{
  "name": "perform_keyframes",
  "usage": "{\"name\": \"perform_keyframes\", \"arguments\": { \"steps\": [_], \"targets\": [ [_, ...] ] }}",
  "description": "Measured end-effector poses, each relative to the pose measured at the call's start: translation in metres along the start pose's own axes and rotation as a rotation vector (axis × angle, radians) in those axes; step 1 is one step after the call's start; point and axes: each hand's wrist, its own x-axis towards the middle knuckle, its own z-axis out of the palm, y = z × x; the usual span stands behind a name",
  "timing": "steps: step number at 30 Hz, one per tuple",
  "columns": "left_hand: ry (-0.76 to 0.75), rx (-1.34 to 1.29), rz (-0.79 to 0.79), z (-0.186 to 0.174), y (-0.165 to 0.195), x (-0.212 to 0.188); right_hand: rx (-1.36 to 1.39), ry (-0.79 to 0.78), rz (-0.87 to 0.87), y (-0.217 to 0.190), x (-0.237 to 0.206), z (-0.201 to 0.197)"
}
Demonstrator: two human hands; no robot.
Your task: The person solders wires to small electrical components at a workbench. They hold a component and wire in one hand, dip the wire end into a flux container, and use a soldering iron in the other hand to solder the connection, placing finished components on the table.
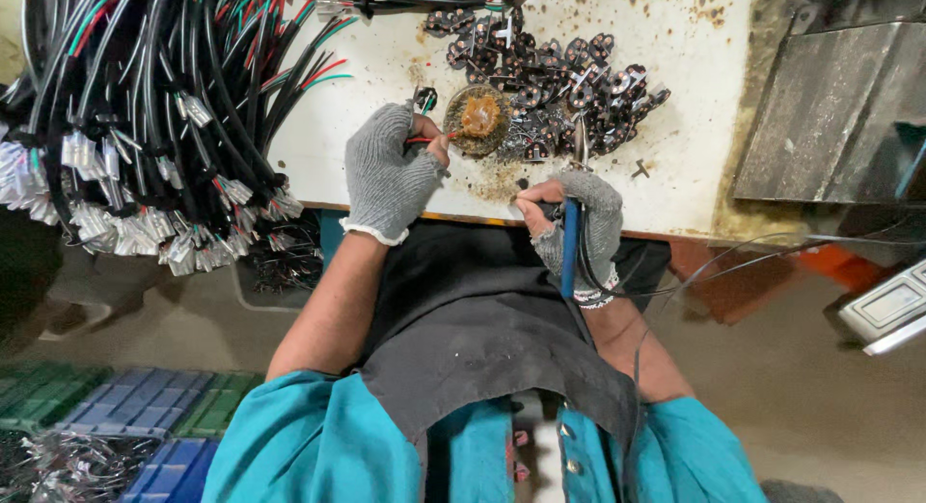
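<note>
My left hand, in a grey fingerless glove, pinches a thin red wire whose tip reaches a small round tin of amber flux on the white bench. A small black part with green and red leads sits just above that hand. My right hand, also gloved, grips a blue-handled soldering iron; its metal tip points up toward a pile of small dark connector pieces.
A thick bundle of black cables with white end plugs hangs over the bench's left side. A grey metal block stands at the right. The stained white benchtop ends at my lap. Blue and green trays lie on the floor.
</note>
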Motion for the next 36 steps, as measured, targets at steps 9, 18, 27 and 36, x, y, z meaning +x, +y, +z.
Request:
{"name": "perform_keyframes", "arguments": {
  "steps": [9,18,27,36],
  "targets": [
    [0.058,0.017,0.050,0.004,0.001,-0.001,-0.052,0.006,-0.142,0.004,0.000,0.000],
    [0.100,0.028,0.088,0.007,-0.003,-0.002,-0.110,-0.033,-0.052,0.001,0.000,-0.001],
    [-0.056,-0.085,0.270,-0.020,0.002,-0.026,-0.019,-0.009,-0.100,-0.010,0.002,-0.003],
    [-0.679,-0.555,-0.346,0.016,0.002,-0.059,0.060,-0.119,-0.070,-0.009,-0.005,-0.007]
  ]
}}
